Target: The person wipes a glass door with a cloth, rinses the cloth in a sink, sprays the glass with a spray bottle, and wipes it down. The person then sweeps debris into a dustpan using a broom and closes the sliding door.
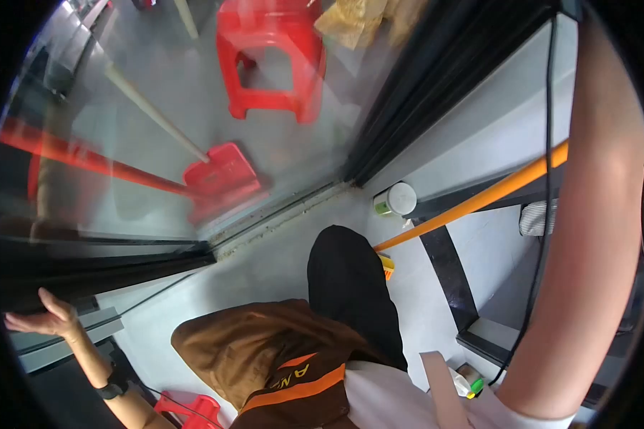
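Note:
My left hand (44,319) is at the far left, fingers spread and nothing in them, beside the dark frame (122,275) of a glass door. A dark band (112,386) is on that wrist. My right arm (587,236) reaches up along the right edge; its hand is out of sight beyond the top. A black cable (549,143) hangs beside that arm, and an orange pole (479,194) slants down behind it. I wear a brown apron (236,343) with an orange stripe.
Through the glass show a red stool (268,93), a red dustpan (225,175) and a brown paper bag (358,21). A white tub (396,199) stands near the door corner. Another red stool (197,409) is at the bottom left, and a black metal frame (451,279) at right.

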Demonstrator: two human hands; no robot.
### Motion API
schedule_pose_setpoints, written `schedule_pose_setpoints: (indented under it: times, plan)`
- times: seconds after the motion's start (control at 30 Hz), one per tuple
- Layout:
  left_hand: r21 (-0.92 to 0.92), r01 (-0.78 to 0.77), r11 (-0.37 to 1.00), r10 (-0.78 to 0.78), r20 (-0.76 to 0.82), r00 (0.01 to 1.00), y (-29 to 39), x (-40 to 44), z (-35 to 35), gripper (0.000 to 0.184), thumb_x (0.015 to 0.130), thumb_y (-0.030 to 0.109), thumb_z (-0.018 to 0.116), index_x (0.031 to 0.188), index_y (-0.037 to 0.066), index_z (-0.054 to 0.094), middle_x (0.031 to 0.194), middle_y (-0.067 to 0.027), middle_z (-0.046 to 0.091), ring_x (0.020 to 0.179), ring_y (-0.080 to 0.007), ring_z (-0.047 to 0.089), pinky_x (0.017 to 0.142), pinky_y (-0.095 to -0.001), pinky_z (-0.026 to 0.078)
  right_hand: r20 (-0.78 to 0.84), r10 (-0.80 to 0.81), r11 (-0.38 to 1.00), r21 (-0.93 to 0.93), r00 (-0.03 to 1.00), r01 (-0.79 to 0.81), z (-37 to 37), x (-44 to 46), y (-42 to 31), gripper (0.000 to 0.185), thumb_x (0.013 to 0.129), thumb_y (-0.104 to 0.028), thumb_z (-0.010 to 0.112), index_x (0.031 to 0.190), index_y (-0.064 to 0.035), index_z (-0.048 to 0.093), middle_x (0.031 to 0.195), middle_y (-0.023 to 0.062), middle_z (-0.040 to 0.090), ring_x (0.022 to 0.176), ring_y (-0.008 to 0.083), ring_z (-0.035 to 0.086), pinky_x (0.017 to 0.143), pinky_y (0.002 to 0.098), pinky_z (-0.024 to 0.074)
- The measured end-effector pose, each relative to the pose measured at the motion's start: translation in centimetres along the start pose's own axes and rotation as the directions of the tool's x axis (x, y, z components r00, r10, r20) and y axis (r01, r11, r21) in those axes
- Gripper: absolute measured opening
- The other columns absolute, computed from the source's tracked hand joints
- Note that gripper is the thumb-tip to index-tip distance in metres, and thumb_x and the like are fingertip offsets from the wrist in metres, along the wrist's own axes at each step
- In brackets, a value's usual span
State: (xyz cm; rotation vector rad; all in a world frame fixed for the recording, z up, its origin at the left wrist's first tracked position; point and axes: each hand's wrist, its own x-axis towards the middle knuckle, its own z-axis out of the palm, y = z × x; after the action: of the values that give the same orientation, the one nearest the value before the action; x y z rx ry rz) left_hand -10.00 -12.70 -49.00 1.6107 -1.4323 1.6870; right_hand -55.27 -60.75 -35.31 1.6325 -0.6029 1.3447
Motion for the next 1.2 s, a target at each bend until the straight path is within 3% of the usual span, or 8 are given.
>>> schedule_pose_setpoints:
  times: [0.17,0.2,0.4,0.5,0.57,0.8,0.93,1.2]
  plan:
    - [-0.342,0.139,0.929,-0.159,-0.031,0.987,-9.1,-6.7,-1.1,0.047,0.081,0.009,0.067,0.117,-0.007,0.041,0.119,-0.0181,0.045,0.101,-0.023,0.05,0.087,-0.0352,0.044,0.123,0.074,0.997,0.004,0.99,-0.075,3.3,-12.3,-5.1,0.049,0.081,-0.038,0.052,0.124,-0.017,0.045,0.127,0.0024,0.049,0.117,0.0224,0.046,0.1,0.0435,0.0329]
    - [-0.177,0.245,0.953,-0.231,0.098,0.968,-9.8,-7.2,-2.2,0.042,0.081,0.007,0.066,0.114,-0.006,0.044,0.113,-0.0171,0.049,0.095,-0.021,0.053,0.083,-0.0327,0.046,0.149,0.094,0.995,0.016,0.984,-0.097,4.3,-14.9,-6.7,0.049,0.081,-0.038,0.052,0.124,-0.0168,0.045,0.127,0.0025,0.049,0.117,0.0225,0.046,0.1,0.0435,0.0329]
    - [-0.252,0.274,0.928,-0.28,0.012,0.96,-11.9,-7.5,-3.5,0.024,0.074,0.0,0.068,0.094,-0.003,0.054,0.091,-0.0108,0.059,0.074,-0.0139,0.057,0.064,-0.0279,0.05,0.461,0.246,0.936,0.116,0.853,-0.333,5.2,-37.7,-19.3,0.049,0.082,-0.038,0.051,0.125,-0.016,0.044,0.128,0.0029,0.048,0.118,0.0227,0.045,0.101,0.0432,0.0324]
    - [0.118,-0.035,0.992,0.018,0.137,0.99,-15.3,-8.1,-6.4,0.023,0.075,0.005,0.069,0.094,0.0,0.057,0.082,-0.0065,0.061,0.065,-0.0146,0.058,0.061,-0.0269,0.05,0.621,0.311,0.864,0.131,0.719,-0.487,2.9,-46.9,-26.4,0.049,0.083,-0.037,0.051,0.125,-0.0156,0.043,0.128,0.0032,0.048,0.118,0.0229,0.045,0.101,0.0431,0.0322]
    - [0.419,-0.362,0.833,0.254,0.292,0.922,-13.0,-7.1,-6.2,0.024,0.076,0.009,0.069,0.095,0.002,0.059,0.079,-0.005,0.061,0.061,-0.0164,0.058,0.06,-0.0264,0.05,0.717,0.327,0.808,0.125,0.615,-0.576,1.3,-51.3,-31.2,0.049,0.083,-0.037,0.051,0.126,-0.0153,0.043,0.129,0.0033,0.048,0.118,0.023,0.045,0.101,0.043,0.0321]
    - [0.305,-0.235,0.923,0.131,0.326,0.936,-13.5,-6.5,-6.4,0.026,0.079,0.012,0.064,0.1,0.0,0.056,0.086,-0.0084,0.06,0.069,-0.0183,0.058,0.066,-0.0272,0.049,0.939,0.132,0.613,0.173,0.316,-0.771,-2.1,-55.7,-46.2,0.049,0.084,-0.036,0.05,0.127,-0.0144,0.042,0.13,0.0039,0.047,0.119,0.0233,0.044,0.102,0.0427,0.0316]
    - [0.3,-0.2,0.933,0.098,0.323,0.941,-12.9,-6.7,-6.5,0.028,0.08,0.014,0.06,0.103,-0.001,0.055,0.09,-0.0103,0.059,0.074,-0.0194,0.058,0.069,-0.0276,0.048,0.937,0.023,0.518,0.287,0.348,-0.806,-2.2,-52.2,-47.7,0.049,0.085,-0.036,0.05,0.127,-0.0138,0.041,0.131,0.0042,0.046,0.12,0.0235,0.043,0.102,0.0426,0.0313]
    - [0.284,-0.148,0.947,0.062,0.292,0.954,-11.1,-6.5,-5.5,0.032,0.084,0.017,0.054,0.109,-0.003,0.052,0.098,-0.0142,0.058,0.083,-0.0216,0.058,0.075,-0.0286,0.047,0.826,0.255,0.536,0.312,0.503,-0.784,-2.6,-46.5,-40.5,0.049,0.087,-0.035,0.049,0.129,-0.0128,0.039,0.132,0.0048,0.045,0.121,0.0238,0.042,0.103,0.0422,0.0307]
